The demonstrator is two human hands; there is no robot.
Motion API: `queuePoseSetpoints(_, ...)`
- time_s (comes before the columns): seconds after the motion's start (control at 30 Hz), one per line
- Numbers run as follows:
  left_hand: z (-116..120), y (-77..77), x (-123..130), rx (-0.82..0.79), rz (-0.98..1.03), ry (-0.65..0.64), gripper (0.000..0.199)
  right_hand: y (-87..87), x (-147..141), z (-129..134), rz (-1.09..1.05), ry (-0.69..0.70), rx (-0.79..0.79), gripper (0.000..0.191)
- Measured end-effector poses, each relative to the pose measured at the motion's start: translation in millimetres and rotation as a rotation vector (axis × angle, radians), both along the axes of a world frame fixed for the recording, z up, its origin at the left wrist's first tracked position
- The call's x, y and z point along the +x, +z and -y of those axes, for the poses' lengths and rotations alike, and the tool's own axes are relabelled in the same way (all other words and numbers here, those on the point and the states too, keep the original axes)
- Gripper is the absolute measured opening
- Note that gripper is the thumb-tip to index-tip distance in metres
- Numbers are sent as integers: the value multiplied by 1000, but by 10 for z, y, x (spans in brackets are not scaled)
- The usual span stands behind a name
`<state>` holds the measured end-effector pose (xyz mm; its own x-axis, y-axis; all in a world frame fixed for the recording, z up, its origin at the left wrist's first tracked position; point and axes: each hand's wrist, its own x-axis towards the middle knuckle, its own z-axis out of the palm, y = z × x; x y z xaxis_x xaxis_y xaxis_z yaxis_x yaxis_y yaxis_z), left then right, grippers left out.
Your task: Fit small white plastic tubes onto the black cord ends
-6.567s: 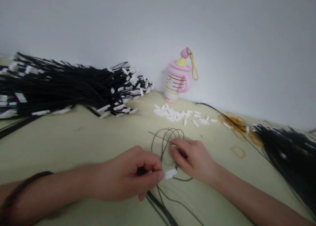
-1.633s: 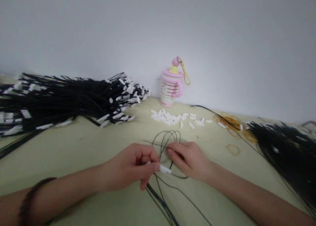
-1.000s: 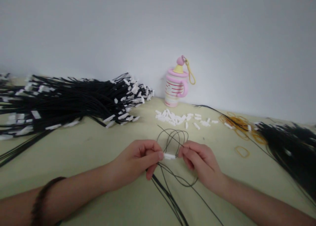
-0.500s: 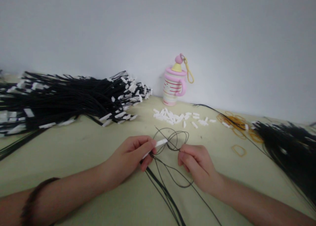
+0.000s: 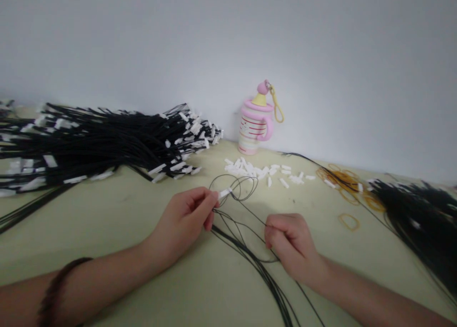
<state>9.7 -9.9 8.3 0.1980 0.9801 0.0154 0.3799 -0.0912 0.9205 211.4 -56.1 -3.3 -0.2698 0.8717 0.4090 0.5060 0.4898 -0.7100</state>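
My left hand (image 5: 194,208) pinches a small white connector (image 5: 224,193) between thumb and fingers, its far end sticking out. Thin black wires (image 5: 250,253) run from beneath this hand towards the front edge of the view, and loops of wire (image 5: 250,186) stand out past the connector. My right hand (image 5: 291,239) is closed on a single thin black wire (image 5: 249,210), drawn straight from the connector's end. Part of that wire is hidden inside the right fist.
Loose white connectors (image 5: 257,170) lie near the wall. Behind them stands a pink striped cup (image 5: 253,127). A big pile of black wires (image 5: 107,139) with white ends fills the left. Rubber bands (image 5: 344,182) and another wire bundle (image 5: 421,227) lie right.
My right hand has moved away from the connector, towards me and slightly right, and the wire between them is now straight. My left hand has shifted slightly up and left.
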Motion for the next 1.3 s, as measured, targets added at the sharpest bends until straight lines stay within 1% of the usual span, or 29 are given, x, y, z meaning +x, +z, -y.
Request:
queuePoseSetpoints(0.13,-17,-19,-1,-47,92,29,33,13,-8,10,7,-8,-3,31)
queuePoseSetpoints(0.27,-53,-47,-11,-100,174,27,32,10,-6,4,4,-4,-8,31)
queuePoseSetpoints(0.43,-70,-65,-13,-138,210,19,33,-5,4,15,2,25,-17,29)
queuePoseSetpoints(0.53,-73,-65,-9,-150,231,7,34,-4,1,28,19,34,5,29)
queuePoseSetpoints(0.63,-72,-66,-14,-151,227,3,33,-1,-6,28,35,29,30,30)
queuePoseSetpoints(0.87,-71,-82,-29,-153,221,1,34,-1,-6,22,22,22,28,31)
queuePoseSetpoints(1.1,-59,-48,-16,-150,192,-5,35,4,-7,26,38,24,26,31)
queuePoseSetpoints(1.3,-79,-50,-15,-164,195,-38,37,15,-10,11,47,29,19,32)
